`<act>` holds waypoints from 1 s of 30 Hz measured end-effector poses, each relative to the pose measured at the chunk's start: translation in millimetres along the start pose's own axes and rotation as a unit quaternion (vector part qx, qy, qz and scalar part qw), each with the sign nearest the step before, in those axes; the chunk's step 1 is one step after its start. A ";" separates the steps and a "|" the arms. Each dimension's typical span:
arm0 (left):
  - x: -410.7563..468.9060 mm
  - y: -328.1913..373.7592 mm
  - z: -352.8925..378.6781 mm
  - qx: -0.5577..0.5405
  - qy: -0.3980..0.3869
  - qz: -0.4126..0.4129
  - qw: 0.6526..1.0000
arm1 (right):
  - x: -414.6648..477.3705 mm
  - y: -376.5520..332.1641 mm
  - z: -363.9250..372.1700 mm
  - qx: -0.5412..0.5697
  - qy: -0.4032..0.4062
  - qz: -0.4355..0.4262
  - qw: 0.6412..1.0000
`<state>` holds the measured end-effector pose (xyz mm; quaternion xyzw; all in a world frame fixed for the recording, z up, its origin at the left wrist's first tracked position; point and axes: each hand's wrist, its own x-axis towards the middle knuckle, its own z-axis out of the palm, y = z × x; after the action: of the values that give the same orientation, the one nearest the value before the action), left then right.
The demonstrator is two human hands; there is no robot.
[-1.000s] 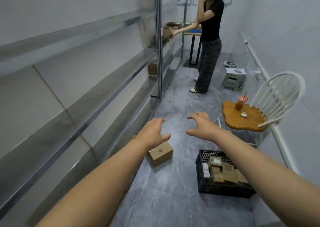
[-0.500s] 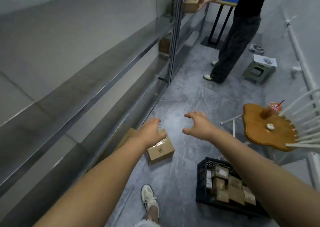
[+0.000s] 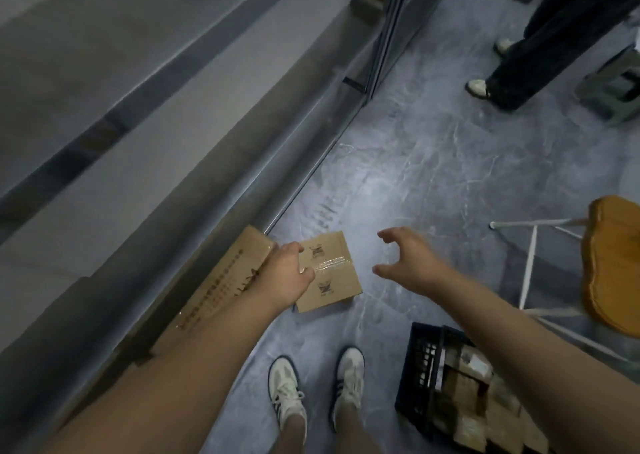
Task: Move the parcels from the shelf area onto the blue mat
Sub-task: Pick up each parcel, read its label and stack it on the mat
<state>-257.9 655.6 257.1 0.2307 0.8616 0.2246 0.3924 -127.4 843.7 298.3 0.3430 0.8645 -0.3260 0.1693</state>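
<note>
Shelving [image 3: 173,148] fills the left side, its grey boards running away from the person and badly blurred. At its foot a long cardboard box [image 3: 225,280] lies along the bottom board, its near end hidden behind the left forearm. Just right of it a small brown parcel [image 3: 332,277] lies flat on the floor [image 3: 415,176]. Its long axis points away from the person, the far end leaning slightly toward the shelving. A strip of clear tape crosses its middle between two printed marks too small to read.

The left hand [image 3: 289,273] covers the parcel's left edge. Its fingers [image 3: 292,248] curl down at the far left corner and the thumb lies over the top face, but I cannot tell whether they actually grip the cardboard. The right hand [image 3: 405,259] hangs above the floor, apart from the parcel's right edge, its fingers [image 3: 389,236] spread and hooked, holding nothing.

Below stand two white shoes [image 3: 287,391]. Further right a black crate [image 3: 422,367] holds more parcels, cut off by the frame. Beyond it are a wooden chair seat [image 3: 613,266] and, at top right, another person's legs [image 3: 554,38].
</note>
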 end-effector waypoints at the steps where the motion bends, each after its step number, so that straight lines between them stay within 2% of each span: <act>1: 17.8 -14.5 14.1 -0.014 0.000 -0.016 1.000 | 22.1 12.5 14.5 0.002 -0.009 0.004 1.000; 9: 133.2 -147.3 148.2 -0.038 0.002 -0.149 0.988 | 164.1 134.6 169.3 0.018 -0.080 0.085 0.993; 13: 182.2 -200.0 202.3 -0.034 0.017 -0.182 0.983 | 219.8 179.1 240.6 0.048 -0.097 0.119 0.987; 18: 234.5 -238.3 240.3 -0.070 0.025 -0.191 0.979 | 269.5 199.1 295.6 0.163 -0.090 0.160 0.969; 20: 250.4 -240.4 248.8 -0.148 0.030 -0.216 0.965 | 284.5 201.8 307.5 0.201 -0.090 0.171 0.960; 24: 250.4 -219.5 256.9 -0.326 0.062 -0.251 0.910 | 293.9 194.1 309.2 0.258 -0.075 0.220 0.938; 27: 219.9 -192.6 244.5 -0.362 0.064 -0.241 0.898 | 271.8 179.2 277.0 0.288 -0.042 0.232 0.928; 30: 179.7 -147.7 205.2 -0.386 0.071 -0.201 0.898 | 231.9 153.9 213.8 0.300 -0.025 0.225 0.927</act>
<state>-235.8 683.9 -50.9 -0.1333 0.7611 0.4716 0.4250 -168.3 895.2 -46.4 0.5552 0.6219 -0.5317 0.1491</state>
